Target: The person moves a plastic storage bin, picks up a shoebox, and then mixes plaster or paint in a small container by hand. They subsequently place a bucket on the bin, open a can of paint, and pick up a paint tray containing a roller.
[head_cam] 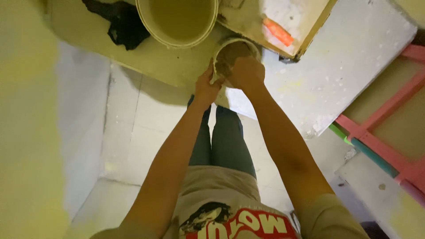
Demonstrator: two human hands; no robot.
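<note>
- The right hand [248, 73] is curled shut, its grip closed over the near rim of a small round container [234, 55], with the knuckles turned up toward the camera
- The left hand [206, 86] closes its grip on the left side of the same container, fingers pinching the edge where a pale scrap or flap [215, 79] hangs; what exactly the fingertips pinch I cannot tell
- The small container is held between both hands just in front of the person's body; its inside looks brownish and smeared, and its rim is pale
- Its far side lies at the edge of a low cream-coloured counter [146, 57], though whether it rests there or hangs free cannot be told
- Just beyond it on that counter stands a large cream bucket [177, 20], open at the top, its inside a dull yellow
- Left of the bucket lies a crumpled black cloth [121, 24]
- To the right of the container sits a paint-splashed board [287, 22] with an orange streak, and past it a wide grey-white slab [345, 57] speckled with paint
- Further right, a pink frame [380, 132] with a green and teal edge runs slantwise
- Below the arms show dark trousers [221, 141] and a beige shirt [221, 186] with a red and black print, above a pale floor [133, 132]
- A yellowish wall [26, 132] fills the left side
</note>
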